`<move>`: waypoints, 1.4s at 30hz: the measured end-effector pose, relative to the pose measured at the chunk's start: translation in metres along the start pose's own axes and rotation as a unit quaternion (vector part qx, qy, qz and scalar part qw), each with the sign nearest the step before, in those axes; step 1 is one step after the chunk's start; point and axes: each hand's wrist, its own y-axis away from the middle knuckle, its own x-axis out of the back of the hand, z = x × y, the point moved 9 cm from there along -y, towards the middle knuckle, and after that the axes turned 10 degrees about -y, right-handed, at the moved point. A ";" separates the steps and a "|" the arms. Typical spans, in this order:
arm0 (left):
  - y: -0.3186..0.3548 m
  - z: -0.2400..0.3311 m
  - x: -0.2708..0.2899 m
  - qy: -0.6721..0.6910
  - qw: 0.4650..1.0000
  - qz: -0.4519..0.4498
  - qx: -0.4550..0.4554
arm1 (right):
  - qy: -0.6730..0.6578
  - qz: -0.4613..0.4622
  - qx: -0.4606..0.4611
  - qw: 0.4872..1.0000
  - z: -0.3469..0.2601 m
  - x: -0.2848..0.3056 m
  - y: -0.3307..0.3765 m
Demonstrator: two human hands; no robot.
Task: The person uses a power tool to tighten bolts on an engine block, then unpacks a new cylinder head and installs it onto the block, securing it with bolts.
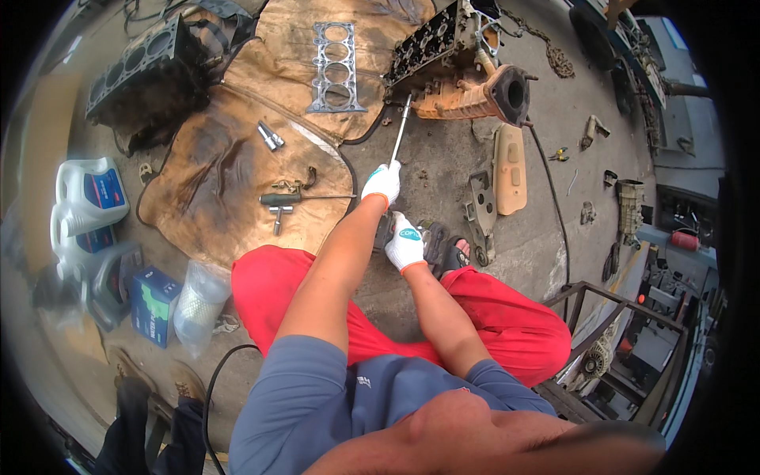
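Screwdriver [281, 199], dark-handled and thin-shafted, lies on the stained tan mat [233, 229] left of the white-gloved left hand [382, 184], which is wrapped around a slim silver metal rod [402, 131] jutting ahead. Just behind it, slightly right, is the white-gloved right hand [406, 241]; from here I can't tell whether it grips anything. Ahead and right sits a rusty, orange-brown metal manifold [459, 96].

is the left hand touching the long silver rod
Touching: the head view shows the gloved left hand closed around the silver rod, which sticks out beyond it.
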 end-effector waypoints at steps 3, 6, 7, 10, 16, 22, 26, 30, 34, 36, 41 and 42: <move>-0.010 -0.005 -0.002 -0.026 1.000 0.001 -0.017 | 0.004 0.003 -0.003 1.000 -0.001 -0.010 -0.003; -0.017 -0.005 -0.001 -0.036 0.999 -0.020 -0.022 | 0.009 0.019 0.007 1.000 -0.001 -0.014 -0.010; -0.018 -0.002 -0.001 -0.041 0.999 -0.018 -0.024 | 0.006 0.016 0.000 1.000 0.001 -0.015 -0.013; -0.023 -0.001 0.000 -0.041 0.999 -0.013 -0.030 | 0.000 0.006 -0.012 1.000 0.001 -0.014 -0.018; -0.039 -0.006 -0.023 0.075 0.990 -0.100 -0.060 | 0.006 0.018 0.022 1.000 0.005 -0.002 -0.018; -0.027 -0.016 -0.045 0.313 0.928 -0.185 0.083 | 0.009 -0.009 -0.003 1.000 0.022 -0.003 -0.019; -0.028 -0.016 -0.041 0.270 0.948 -0.148 0.082 | -0.019 -0.004 0.025 1.000 0.019 -0.001 -0.020; -0.022 -0.005 -0.021 0.060 0.996 -0.004 0.059 | -0.034 -0.034 0.015 0.999 0.019 0.000 -0.022; -0.005 0.020 -0.014 0.011 0.996 -0.005 0.084 | -0.044 -0.047 -0.022 0.998 0.026 0.002 -0.020; -0.016 0.015 -0.017 0.030 0.998 -0.003 0.062 | -0.059 -0.051 -0.023 0.997 0.023 0.000 -0.018; -0.042 -0.003 -0.029 0.118 0.991 -0.060 0.027 | -0.043 -0.032 0.010 0.999 0.022 -0.002 -0.018; -0.040 -0.006 -0.028 0.136 0.989 -0.035 0.046 | -0.032 -0.030 0.004 0.999 0.022 -0.004 -0.020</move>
